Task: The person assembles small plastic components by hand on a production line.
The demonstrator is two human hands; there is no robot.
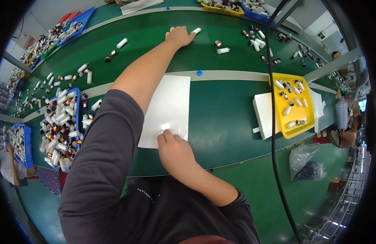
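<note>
My left hand reaches far forward over the green conveyor belt. Its fingers are curled, and a small white bottle sticks out at the thumb side, seemingly pinched there. My right hand rests at the lower edge of a glossy white sheet on the table. Its thumb and fingers are drawn together at the sheet's surface; whatever they pinch is too small to make out. On the belt to the right of my left hand lies another white bottle, close to a small red-and-black piece.
A heaped blue bin of small bottles stands at left. On the right, a yellow tray with several bottles overlaps a stack of white sheets. A black cable hangs before the tray. More bottles lie scattered along the belt.
</note>
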